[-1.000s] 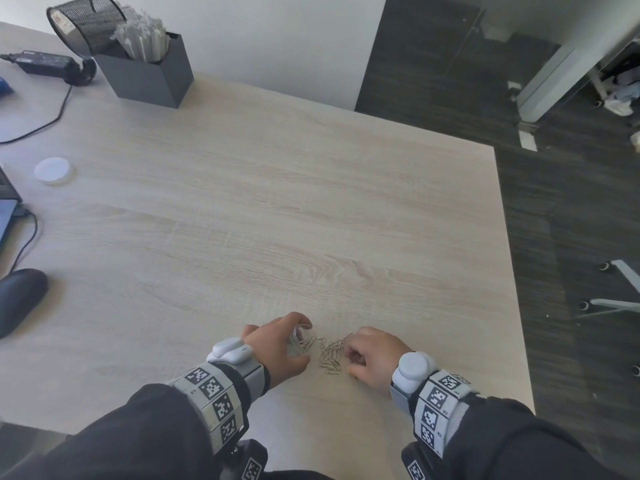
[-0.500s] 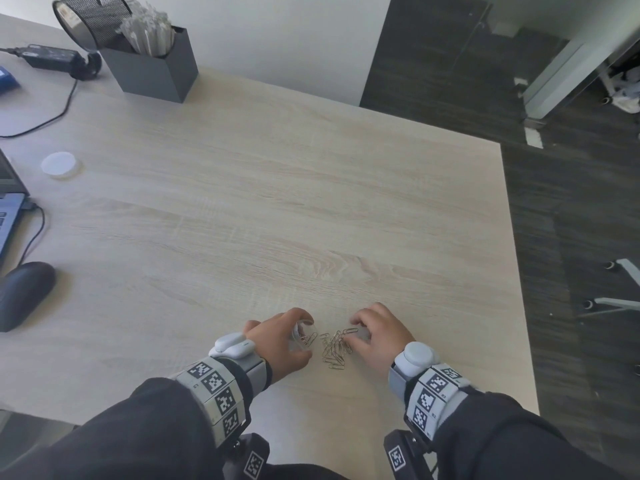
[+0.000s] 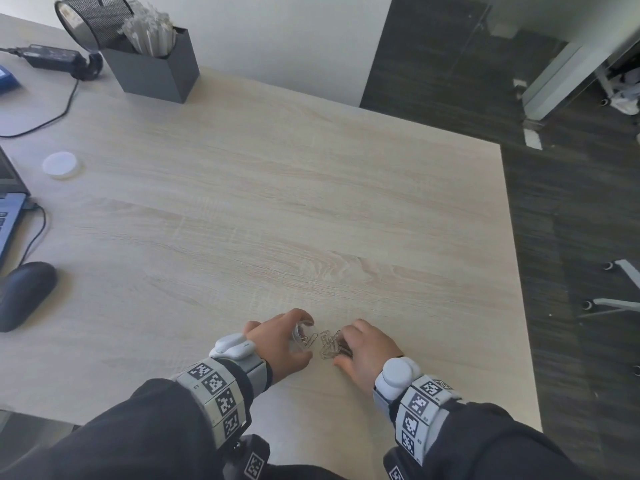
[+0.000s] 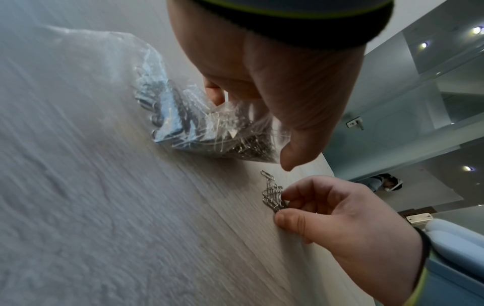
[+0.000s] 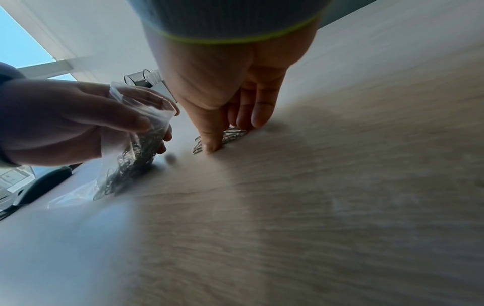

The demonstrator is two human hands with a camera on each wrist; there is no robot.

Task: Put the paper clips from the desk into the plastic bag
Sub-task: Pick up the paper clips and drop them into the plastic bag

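A small pile of silver paper clips [image 3: 329, 344] lies on the light wooden desk [image 3: 311, 209] near its front edge. My left hand [image 3: 277, 339] grips a small clear plastic bag [image 3: 302, 336] just left of the pile; the bag [image 4: 199, 124] holds many clips, its bottom rests on the desk and its mouth [image 5: 146, 103] is held wide. My right hand [image 3: 367, 351] covers the pile's right side. Its thumb and curled fingers [image 4: 293, 196] pinch the clips [image 4: 272, 194]. In the right wrist view the thumb [image 5: 212, 142] presses down among the clips [image 5: 233, 134].
A black computer mouse [image 3: 24, 292], a laptop corner [image 3: 10, 216] and a white round lid [image 3: 60, 164] lie at the left. A dark box with white sticks [image 3: 156, 71], a mesh cup [image 3: 93, 19] and a power adapter [image 3: 52, 57] stand far back. The desk's right edge [image 3: 516, 271] is near.
My right hand has slid left onto the pile and curled round the clips, bunching them tighter. The left hand keeps the bag beside the pile.
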